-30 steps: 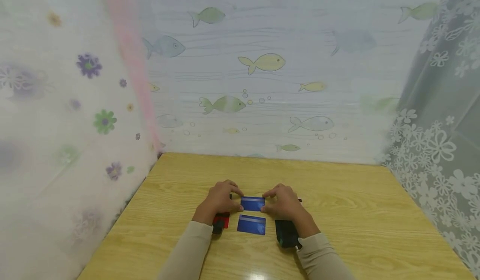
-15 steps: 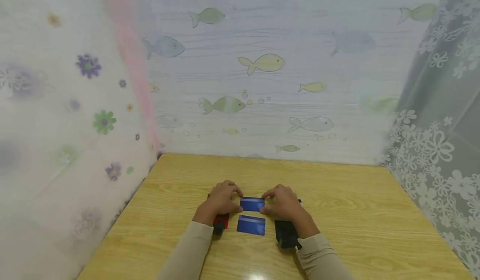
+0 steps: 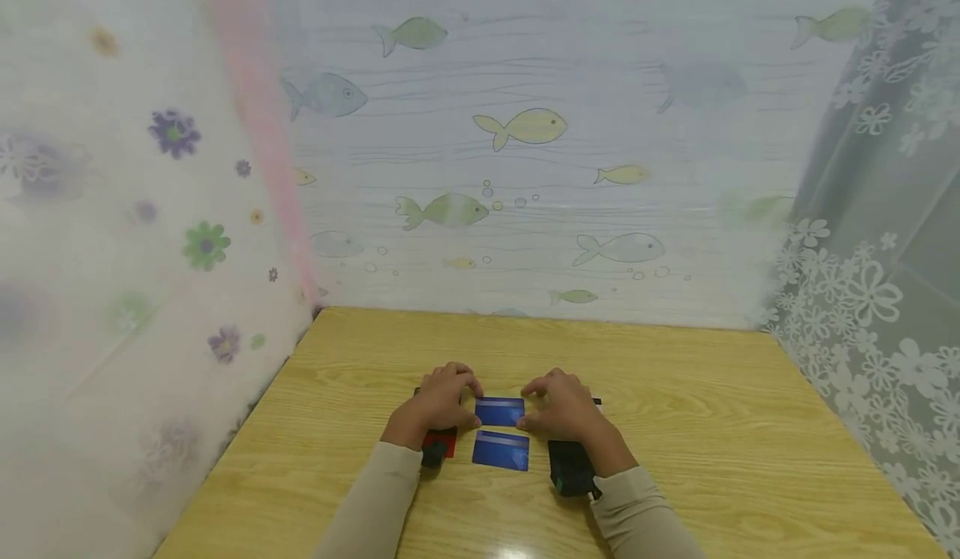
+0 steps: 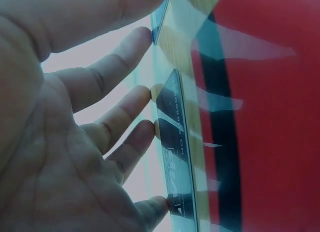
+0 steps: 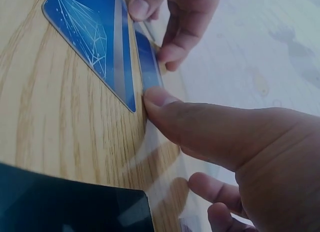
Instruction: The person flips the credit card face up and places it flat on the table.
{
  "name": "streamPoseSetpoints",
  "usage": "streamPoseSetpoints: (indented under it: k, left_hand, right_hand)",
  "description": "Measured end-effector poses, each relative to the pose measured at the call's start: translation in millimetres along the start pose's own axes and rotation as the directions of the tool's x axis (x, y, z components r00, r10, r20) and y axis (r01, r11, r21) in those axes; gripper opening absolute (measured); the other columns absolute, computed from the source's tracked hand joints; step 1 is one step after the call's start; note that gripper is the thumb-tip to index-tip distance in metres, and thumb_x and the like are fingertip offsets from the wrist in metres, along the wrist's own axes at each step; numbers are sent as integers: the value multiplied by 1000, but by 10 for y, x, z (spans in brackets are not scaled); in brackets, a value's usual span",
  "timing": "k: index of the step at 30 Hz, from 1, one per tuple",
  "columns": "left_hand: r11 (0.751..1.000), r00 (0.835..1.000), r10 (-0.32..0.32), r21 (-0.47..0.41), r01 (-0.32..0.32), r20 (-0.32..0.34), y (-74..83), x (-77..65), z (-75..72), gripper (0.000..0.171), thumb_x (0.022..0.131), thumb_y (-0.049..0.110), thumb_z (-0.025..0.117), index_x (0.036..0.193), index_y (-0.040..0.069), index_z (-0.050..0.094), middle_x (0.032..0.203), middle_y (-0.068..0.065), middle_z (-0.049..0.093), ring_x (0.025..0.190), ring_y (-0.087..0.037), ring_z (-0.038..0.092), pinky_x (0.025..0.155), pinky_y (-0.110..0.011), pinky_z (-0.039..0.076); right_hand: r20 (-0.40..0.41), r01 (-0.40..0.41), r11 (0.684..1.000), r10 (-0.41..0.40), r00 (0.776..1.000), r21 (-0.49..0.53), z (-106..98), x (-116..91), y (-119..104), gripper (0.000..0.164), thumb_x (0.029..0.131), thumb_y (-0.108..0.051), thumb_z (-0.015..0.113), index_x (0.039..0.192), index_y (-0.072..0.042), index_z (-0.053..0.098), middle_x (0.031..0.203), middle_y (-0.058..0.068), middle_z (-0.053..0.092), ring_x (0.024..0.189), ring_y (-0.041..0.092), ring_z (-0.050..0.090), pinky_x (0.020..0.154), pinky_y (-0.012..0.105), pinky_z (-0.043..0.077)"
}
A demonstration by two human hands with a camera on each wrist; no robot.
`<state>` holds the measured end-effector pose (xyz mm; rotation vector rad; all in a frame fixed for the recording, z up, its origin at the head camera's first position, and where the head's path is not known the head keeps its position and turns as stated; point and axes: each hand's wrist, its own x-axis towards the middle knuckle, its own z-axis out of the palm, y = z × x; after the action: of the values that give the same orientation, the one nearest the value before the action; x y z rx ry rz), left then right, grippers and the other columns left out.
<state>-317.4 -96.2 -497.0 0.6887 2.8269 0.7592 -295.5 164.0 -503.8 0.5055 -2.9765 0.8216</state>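
A blue card (image 3: 499, 411) with a pale stripe lies flat, held between my two hands in the head view. My left hand (image 3: 438, 401) grips its left end with thumb and index finger, and the other fingers spread over a dark printed card (image 4: 175, 142), fingertips at its edge. At the right end, my right hand (image 3: 562, 406) grips the blue card with thumb and index finger; its thumb (image 5: 162, 101) presses on the edge in the right wrist view. Closer to me lies a second blue card (image 3: 500, 451), long edges nearly parallel, a narrow strip of wood between them.
Under my left wrist lies a red card (image 4: 280, 91) with a black stripe. A dark card (image 5: 75, 207) lies beneath my right wrist, and another card (image 3: 597, 402) peeks out beyond my right hand. Patterned curtains border the wooden table (image 3: 675, 426).
Both hands have shifted the far blue card slightly toward me and to the left, narrowing its gap to the nearer blue card. The nearer card stays where it was.
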Motion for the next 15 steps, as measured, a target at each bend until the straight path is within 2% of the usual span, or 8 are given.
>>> streamPoseSetpoints:
  k: [5,15]
  left_hand:
    - [1000,999,30,-9,-30,22,-18,-6,-10,31,86,30,86,109,20,68,155,-14,43,143,-43,38,118,-67,23]
    - [998,999,30,-48,-29,27,-56,-3,-6,35,85,28,86,111,18,64,155,-15,42,146,-44,35,120,-71,16]
  right_hand:
    - [8,-8,1000,8,1000,-1,8,-2,-7,46,78,-44,89,119,-24,78,111,5,64,99,27,58,82,49,50]
    - [14,3,1000,-3,1000,2,26,7,-23,44,80,-40,89,119,-27,77,111,5,63,99,27,57,82,49,48]
